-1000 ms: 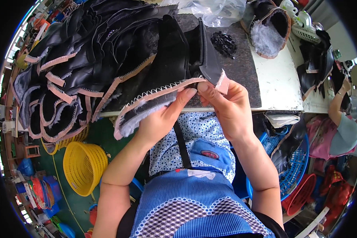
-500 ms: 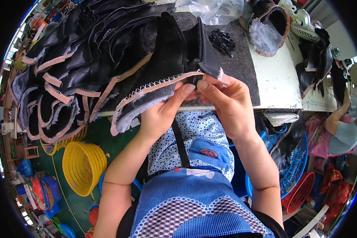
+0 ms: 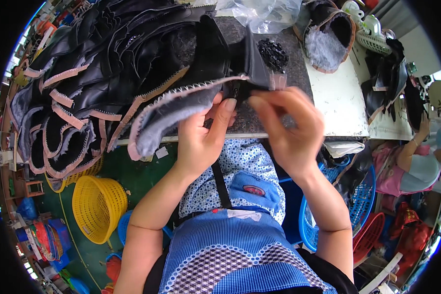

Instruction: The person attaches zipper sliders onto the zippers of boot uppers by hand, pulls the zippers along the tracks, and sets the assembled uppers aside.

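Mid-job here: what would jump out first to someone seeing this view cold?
The eye would likely fall first on the big heap of black, leather-like pieces with pink zigzag-stitched edges, at the upper left of the worktable. Next comes the fleece-lined black piece near the centre, held in the left hand, with the right hand motion-blurred beside it. At lower left, a bright yellow basket stands out against the green floor.

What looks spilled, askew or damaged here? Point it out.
One small oddity: a white scrap lies on the green floor like dropped litter, outside the yellow basket. The black upper in the left hand shows no obvious damage.
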{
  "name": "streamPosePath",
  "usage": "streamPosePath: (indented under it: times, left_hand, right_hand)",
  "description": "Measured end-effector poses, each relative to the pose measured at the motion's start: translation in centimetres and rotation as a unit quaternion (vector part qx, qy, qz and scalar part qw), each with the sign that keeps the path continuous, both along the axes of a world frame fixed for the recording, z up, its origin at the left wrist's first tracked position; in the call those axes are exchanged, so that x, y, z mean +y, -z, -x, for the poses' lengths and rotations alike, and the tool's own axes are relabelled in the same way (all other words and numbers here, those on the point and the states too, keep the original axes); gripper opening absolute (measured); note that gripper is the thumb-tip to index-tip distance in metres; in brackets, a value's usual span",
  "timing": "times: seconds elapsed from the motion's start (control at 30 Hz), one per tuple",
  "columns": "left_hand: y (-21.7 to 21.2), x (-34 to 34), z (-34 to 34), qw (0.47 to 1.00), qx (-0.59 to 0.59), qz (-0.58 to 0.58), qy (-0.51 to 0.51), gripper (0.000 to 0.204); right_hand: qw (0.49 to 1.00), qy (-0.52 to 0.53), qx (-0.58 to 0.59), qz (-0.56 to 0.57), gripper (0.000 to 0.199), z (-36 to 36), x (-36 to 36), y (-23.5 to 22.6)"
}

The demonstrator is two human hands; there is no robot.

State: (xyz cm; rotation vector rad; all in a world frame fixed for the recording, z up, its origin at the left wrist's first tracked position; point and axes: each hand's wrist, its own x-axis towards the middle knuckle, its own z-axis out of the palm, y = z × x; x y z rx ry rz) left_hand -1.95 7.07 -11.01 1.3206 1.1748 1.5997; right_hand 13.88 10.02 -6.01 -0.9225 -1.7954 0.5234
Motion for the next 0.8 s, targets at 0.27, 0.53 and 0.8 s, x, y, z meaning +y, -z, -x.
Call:
streamPosePath:
  times: [0.27, 0.53, 0.8]
  left_hand:
    - [-0.9, -0.8, 1.4, 0.993, 0.118, -0.022, 0.001, 0.02]
    - [-1.4, -2.6, 2.2, 0.993, -0.081, 0.066, 0.05, 0.02]
    - [-2.0, -3.7, 3.8, 0.99, -0.001, 0.082, 0.112, 0.02]
  right_hand:
    - [0.98, -0.076, -0.128, -0.132, 0.024, 0.0, 2.7, -2.0]
    - [0.978, -0.185, -0.096, 0.015, 0.016, 0.7, 2.3, -1.7]
    - [0.949, -0.254, -0.087, 0.164, 0.013, 0.5, 1.6, -2.2]
